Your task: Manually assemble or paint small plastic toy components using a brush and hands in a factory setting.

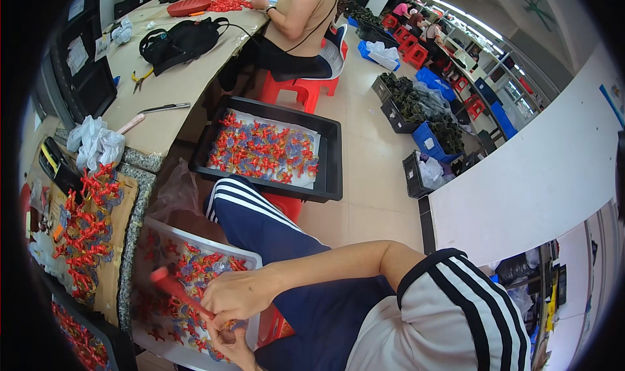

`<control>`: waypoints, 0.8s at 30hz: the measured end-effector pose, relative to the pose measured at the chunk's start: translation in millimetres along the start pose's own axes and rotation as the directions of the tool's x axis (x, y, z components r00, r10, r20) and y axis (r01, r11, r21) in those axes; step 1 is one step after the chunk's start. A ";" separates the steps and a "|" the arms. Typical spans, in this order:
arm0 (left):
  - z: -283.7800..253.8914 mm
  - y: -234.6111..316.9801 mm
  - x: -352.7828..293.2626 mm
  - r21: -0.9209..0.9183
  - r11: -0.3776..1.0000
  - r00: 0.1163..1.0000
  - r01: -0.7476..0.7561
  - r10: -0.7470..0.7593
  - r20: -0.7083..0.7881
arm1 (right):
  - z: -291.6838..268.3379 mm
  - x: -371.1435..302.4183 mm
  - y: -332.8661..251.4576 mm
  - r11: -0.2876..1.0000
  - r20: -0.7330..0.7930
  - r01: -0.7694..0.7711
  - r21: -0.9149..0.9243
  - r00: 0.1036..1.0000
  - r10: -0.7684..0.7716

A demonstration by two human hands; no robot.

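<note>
My right hand (242, 297) is closed around a slim red-handled tool (181, 294). The tool's thicker far end is blurred and points up and left, and its working end is hidden by my fingers. Just below, my left hand (234, 346) has its fingers pinched together against the right fingertips. What it pinches is mostly covered and too small to name. Both hands are over a white tray (255, 259) at my lap, which holds many small red, blue and yellow figure-like plastic pieces (189, 267).
A black tray (332, 162) of similar pieces stands beyond my knee. More pieces (88, 241) lie on the stone-edged bench at left, near crumpled plastic (96, 143). Pliers (140, 80), a craft knife (165, 107) and a black bag (182, 42) lie on the table, where a co-worker (293, 19) sits.
</note>
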State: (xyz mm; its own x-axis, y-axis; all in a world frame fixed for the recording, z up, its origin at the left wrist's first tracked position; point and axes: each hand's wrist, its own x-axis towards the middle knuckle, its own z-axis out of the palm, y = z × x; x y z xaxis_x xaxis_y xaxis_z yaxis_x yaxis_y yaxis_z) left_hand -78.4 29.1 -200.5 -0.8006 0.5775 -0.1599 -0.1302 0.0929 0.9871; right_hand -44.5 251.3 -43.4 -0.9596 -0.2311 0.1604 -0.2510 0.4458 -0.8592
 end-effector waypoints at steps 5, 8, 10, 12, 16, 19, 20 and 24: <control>17.3 11.9 -1.8 -0.092 0.967 0.968 -0.236 0.226 -0.109 | 2.7 6.0 4.6 0.999 -0.093 0.009 -0.043 0.996 -0.013; 19.2 29.3 1.9 -0.115 0.979 0.986 -0.167 0.167 -0.009 | -0.8 1.4 2.9 0.997 -0.107 0.049 0.066 0.993 -0.042; 14.9 18.7 2.0 -0.145 0.983 0.994 -0.109 0.113 0.015 | -5.5 -1.3 3.4 0.997 -0.019 -0.072 0.001 0.997 0.072; 13.1 16.6 3.1 -0.174 0.984 0.998 -0.048 0.055 0.036 | -4.9 -2.2 1.4 1.000 -0.069 -0.017 -0.004 0.997 0.016; 25.5 44.6 3.7 -0.251 0.958 0.990 -0.136 0.144 0.013 | -3.9 -6.2 5.0 0.997 -0.018 -0.079 0.018 0.997 0.079; 21.7 55.0 -3.0 -0.269 0.947 0.984 -0.176 0.169 -0.049 | 1.6 1.8 2.8 0.999 -0.039 -0.018 0.048 0.999 0.020; 16.2 62.9 -4.9 -0.240 0.958 0.987 -0.156 0.144 -0.068 | 6.4 9.8 1.7 0.981 -0.074 0.070 0.180 0.996 -0.057; 21.4 65.6 7.0 -0.467 0.880 0.995 -0.089 0.095 -0.010 | -8.1 -5.4 9.0 0.996 -0.086 0.005 0.091 0.996 0.003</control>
State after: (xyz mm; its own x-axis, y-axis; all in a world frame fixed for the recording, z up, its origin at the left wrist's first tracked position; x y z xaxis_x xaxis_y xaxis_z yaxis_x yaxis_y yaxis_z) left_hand -80.0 56.5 -136.9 -0.8152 0.5754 -0.0656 -0.3166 -0.3480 0.8824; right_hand -42.6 263.5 -48.1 -0.9677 -0.1542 0.1994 -0.2433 0.3644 -0.8989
